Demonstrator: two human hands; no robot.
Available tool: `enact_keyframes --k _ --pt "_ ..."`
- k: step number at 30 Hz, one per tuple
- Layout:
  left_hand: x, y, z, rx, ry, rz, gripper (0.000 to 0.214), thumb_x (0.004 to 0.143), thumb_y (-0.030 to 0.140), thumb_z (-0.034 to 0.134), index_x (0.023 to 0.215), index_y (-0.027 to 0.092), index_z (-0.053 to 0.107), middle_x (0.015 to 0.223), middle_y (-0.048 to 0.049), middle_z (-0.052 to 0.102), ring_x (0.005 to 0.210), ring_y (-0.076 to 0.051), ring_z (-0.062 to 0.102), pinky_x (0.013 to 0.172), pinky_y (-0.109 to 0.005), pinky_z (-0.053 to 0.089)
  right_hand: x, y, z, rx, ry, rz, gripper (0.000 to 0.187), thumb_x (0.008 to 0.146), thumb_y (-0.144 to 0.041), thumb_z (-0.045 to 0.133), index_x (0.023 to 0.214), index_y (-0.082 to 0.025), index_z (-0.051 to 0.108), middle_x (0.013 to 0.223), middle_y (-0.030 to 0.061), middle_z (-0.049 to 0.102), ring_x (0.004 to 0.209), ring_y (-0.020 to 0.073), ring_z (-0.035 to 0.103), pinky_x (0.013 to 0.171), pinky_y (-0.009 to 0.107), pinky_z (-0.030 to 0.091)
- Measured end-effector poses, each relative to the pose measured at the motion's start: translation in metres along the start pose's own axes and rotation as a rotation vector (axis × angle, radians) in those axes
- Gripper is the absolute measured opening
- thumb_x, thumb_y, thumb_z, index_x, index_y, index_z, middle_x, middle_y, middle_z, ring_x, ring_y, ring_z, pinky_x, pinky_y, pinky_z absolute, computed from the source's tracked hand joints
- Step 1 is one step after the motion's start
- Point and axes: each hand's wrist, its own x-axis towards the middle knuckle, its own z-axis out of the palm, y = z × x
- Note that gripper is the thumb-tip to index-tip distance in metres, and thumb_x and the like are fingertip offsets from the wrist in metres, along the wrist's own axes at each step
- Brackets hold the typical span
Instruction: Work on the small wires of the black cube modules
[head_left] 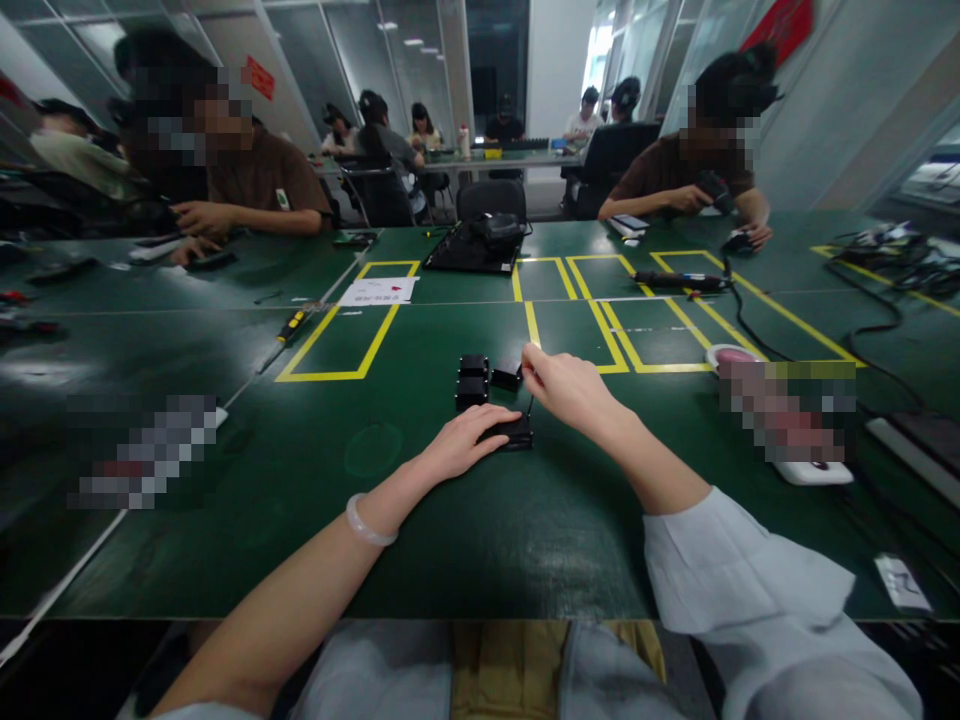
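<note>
One flat black block (517, 434) on a wide green table (465, 565)

The tabletop is dark and glossy, marked beyond the block with yellow tape outlines (322, 377). Just beyond the block sit three small black boxes (472, 388). The wearer's left hand (469, 440) lies over the block's left end, fingers nearly straight and thumb slightly apart, holding it against the table. The right hand (566, 388), above and right of the block, has its fingers closed in a pinch on a thin dark shaft (532, 405) that reaches down to the block's right end.

Well beyond the block, two co-workers in brown tops (259, 185) sit across the table, one to its left, one to its right. Farther beyond it, other people sit near glass partitions (360, 50).

Beyond the block and to its left, a white card (379, 290) carries characters and a red mark, too small to read. Lettering on a red sign (260, 77), far beyond the block to the left, is illegible. Right of the block and nearer the wearer, a white label (902, 582) bears a dark mark that cannot be made out.
</note>
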Motion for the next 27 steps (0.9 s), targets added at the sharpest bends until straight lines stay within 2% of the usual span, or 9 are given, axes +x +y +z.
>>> enact_keyframes --k 4,11,17,22,27 --pt "0.0001 0.0012 -0.0003 0.000 -0.005 -0.004 0.038 0.100 0.034 0.046 0.136 0.028 0.049 0.133 -0.0049 0.057 0.124 -0.022 0.051 0.107 -0.039 0.040 -0.0008 -0.0005 -0.0010 -0.015 -0.015 -0.009 0.032 0.098 -0.040 0.028 0.106 -0.023 0.055 0.086 0.0066 0.070 0.071 0.0196 0.063 0.054 0.027 0.025" --pt "0.0000 -0.0006 0.0006 0.001 -0.008 0.001 0.037 0.099 0.032 0.048 0.136 0.028 0.049 0.134 -0.0039 0.056 0.124 -0.021 0.051 0.107 -0.038 0.040 -0.0008 -0.0015 -0.0023 0.026 -0.058 -0.010 0.030 0.098 -0.032 0.028 0.116 -0.020 0.049 0.090 0.0084 0.070 0.073 0.0197 0.063 0.059 0.027 0.029" --pt "-0.0002 -0.0015 0.0014 0.001 -0.003 0.009 0.037 0.100 0.032 0.047 0.136 0.028 0.049 0.134 -0.0045 0.056 0.123 -0.021 0.051 0.107 -0.038 0.040 -0.0023 -0.0005 -0.0029 0.033 -0.042 -0.012 0.031 0.097 -0.031 0.028 0.116 -0.021 0.051 0.090 0.0074 0.070 0.071 0.0187 0.061 0.058 0.028 0.028" --pt "0.0001 0.0008 0.0001 -0.002 -0.009 0.001 0.037 0.100 0.033 0.046 0.136 0.027 0.050 0.132 -0.0052 0.057 0.123 -0.022 0.051 0.107 -0.039 0.040 -0.0027 0.0003 -0.0020 0.023 -0.040 -0.028 0.033 0.098 -0.041 0.029 0.109 -0.023 0.055 0.088 0.0068 0.070 0.072 0.0188 0.061 0.057 0.027 0.027" --pt "0.0000 0.0008 -0.0001 0.002 -0.005 -0.001 0.037 0.100 0.034 0.045 0.136 0.027 0.050 0.133 -0.0049 0.056 0.123 -0.022 0.051 0.106 -0.038 0.040 -0.0021 0.0002 -0.0020 0.034 -0.058 -0.026 0.029 0.098 -0.034 0.030 0.113 -0.022 0.052 0.086 0.0065 0.069 0.070 0.0181 0.060 0.057 0.027 0.026"
